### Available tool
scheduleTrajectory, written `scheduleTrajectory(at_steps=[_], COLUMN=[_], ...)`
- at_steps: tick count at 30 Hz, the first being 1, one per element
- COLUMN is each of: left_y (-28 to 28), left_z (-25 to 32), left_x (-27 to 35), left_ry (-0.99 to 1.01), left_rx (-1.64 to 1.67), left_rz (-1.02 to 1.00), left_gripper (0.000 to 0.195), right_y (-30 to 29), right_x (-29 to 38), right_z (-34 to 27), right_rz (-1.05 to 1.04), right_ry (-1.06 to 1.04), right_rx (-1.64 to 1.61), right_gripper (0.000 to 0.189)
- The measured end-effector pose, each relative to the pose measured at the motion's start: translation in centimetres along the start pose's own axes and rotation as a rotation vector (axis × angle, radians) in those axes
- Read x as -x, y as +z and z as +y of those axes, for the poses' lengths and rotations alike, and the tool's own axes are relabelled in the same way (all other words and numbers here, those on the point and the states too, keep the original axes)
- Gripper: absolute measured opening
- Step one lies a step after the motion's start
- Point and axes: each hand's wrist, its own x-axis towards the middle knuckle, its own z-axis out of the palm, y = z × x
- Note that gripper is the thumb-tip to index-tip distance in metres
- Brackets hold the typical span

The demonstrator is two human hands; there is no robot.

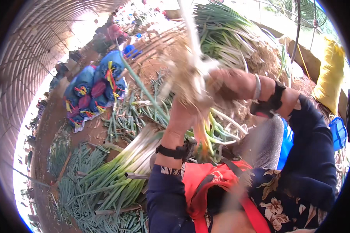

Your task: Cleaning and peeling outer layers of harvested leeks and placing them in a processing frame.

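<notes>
Motion blur runs through the green onions (pixel 194 38) in front of me, their white stalks and tan roots close to the camera. My left hand (pixel 182 113) is closed around their lower part, and yellowed leaves (pixel 203 137) hang down beside it. From the right, my right hand (pixel 232 83) bends in with its fingers curled against the same stalks; blur hides its fingertips. Below my hands are loose pale stalks and leaves (pixel 221 128). A neat pile of long green onions (pixel 134 160) lies left of my left forearm.
Behind my right hand is a large heap of rooted green onions (pixel 227 35). Blue mesh bundles (pixel 96 87) with coloured ties lie at left. Cut green leaves (pixel 78 174) cover the ground at lower left. A yellow sack (pixel 329 75) and a blue basket (pixel 337 132) stand at right.
</notes>
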Motion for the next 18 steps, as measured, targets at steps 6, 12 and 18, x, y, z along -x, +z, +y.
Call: scheduleTrajectory(at_steps=[6,12,18], left_y=[1.0,1.3,1.3], left_z=[3.5,2.0,0.1], left_x=[0.4,3.6,6.5], left_ry=[0.032,-0.059,-0.224], left_rx=[0.353,0.369,0.327], left_rz=[0.246,0.264,0.294], left_gripper=[0.047,0.051,0.053], right_y=[6.5,6.2,7.2], right_x=[-1.8,-4.5,-3.2], right_z=[-4.1,0.0,-1.9], right_rz=[0.445,0.351,0.354], right_ry=[-0.527,-0.544,-0.530], right_rx=[0.333,0.418,0.009], right_gripper=[0.030,0.054,0.052])
